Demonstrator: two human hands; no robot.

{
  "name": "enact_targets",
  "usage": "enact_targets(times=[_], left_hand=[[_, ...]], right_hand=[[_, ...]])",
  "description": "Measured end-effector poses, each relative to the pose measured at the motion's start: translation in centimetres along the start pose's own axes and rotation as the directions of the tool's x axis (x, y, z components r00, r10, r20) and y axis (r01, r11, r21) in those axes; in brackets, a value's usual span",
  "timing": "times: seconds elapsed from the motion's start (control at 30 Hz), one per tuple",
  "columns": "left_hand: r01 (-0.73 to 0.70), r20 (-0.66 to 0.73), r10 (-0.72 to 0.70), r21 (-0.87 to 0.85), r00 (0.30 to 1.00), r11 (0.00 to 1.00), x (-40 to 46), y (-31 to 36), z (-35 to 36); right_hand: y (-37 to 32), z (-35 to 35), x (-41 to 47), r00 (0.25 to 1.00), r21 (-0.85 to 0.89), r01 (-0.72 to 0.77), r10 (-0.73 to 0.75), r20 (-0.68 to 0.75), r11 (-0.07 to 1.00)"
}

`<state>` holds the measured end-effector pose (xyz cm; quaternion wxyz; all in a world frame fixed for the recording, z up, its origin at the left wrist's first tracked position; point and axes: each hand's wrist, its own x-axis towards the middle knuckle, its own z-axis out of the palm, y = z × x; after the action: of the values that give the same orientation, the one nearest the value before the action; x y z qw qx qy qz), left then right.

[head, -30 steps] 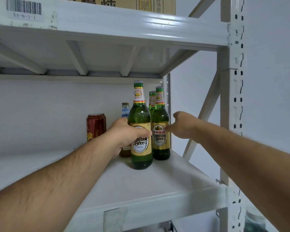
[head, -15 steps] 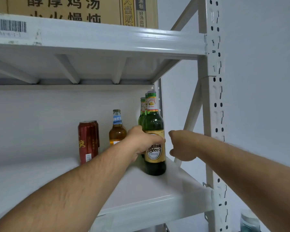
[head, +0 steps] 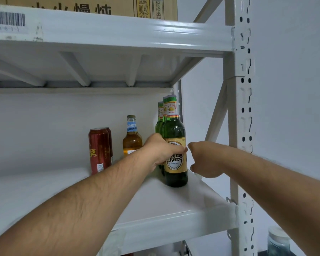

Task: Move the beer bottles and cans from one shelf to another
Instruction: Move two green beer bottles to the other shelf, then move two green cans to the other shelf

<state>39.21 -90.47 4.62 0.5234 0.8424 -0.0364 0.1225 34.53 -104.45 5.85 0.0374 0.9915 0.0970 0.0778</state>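
Three green Nanjing beer bottles stand in a row, front to back, at the right end of the white shelf (head: 155,217). My left hand (head: 163,150) is wrapped around the label of the front green beer bottle (head: 175,133). The two other green bottles (head: 159,124) are mostly hidden behind it. My right hand (head: 203,159) hovers just right of the front bottle, fingers loosely curled and apart, holding nothing. An amber bottle (head: 132,139) with a blue neck label and two red cans (head: 99,150) stand further left near the back.
The rack's perforated upright post (head: 240,126) rises close to my right arm, with a diagonal brace behind it. The upper shelf beam (head: 109,36) carries a cardboard box (head: 92,6). A glass jar (head: 278,241) sits low at the right.
The bottle in my left hand has moved right, in front of the other green bottles. My right hand has come off the second bottle and drawn back to the right.
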Motion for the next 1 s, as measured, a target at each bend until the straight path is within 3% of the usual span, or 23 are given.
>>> enact_targets(times=[0.27, 0.33, 0.43, 0.53, 0.73, 1.0], left_hand=[[-0.05, 0.021, 0.048, 0.11, 0.999, 0.993, -1.9, -1.1, -2.1], [-0.08, -0.003, 0.084, 0.251, 0.996, 0.965, -2.8, -2.3, -3.6], [-0.122, -0.03, 0.162, 0.522, 0.986, 0.844, -4.9, -4.3, -6.9], [-0.119, -0.05, 0.187, 0.609, 0.981, 0.784, -7.8, -6.0, -11.4], [0.087, -0.193, 0.07, 0.699, 0.979, 0.71, -14.4, -10.7, -23.6], [0.351, -0.428, -0.059, 0.646, 0.902, 0.678, -23.3, -14.9, -36.8]], right_hand=[[0.4, -0.1, -2.5, 0.995, 0.131, 0.077, -0.068, -0.072, 0.988], [-0.4, -0.2, -4.0, 0.989, 0.166, 0.128, -0.114, -0.091, 0.978], [-3.1, -0.4, -5.9, 0.976, 0.171, 0.191, -0.168, -0.139, 0.967], [-8.0, -1.0, -6.9, 0.951, 0.175, 0.281, -0.25, -0.183, 0.943], [-21.1, -1.3, -5.7, 0.879, 0.153, 0.466, -0.438, -0.188, 0.871], [-37.5, -2.4, -6.1, 0.788, 0.157, 0.616, -0.601, -0.135, 0.772]])
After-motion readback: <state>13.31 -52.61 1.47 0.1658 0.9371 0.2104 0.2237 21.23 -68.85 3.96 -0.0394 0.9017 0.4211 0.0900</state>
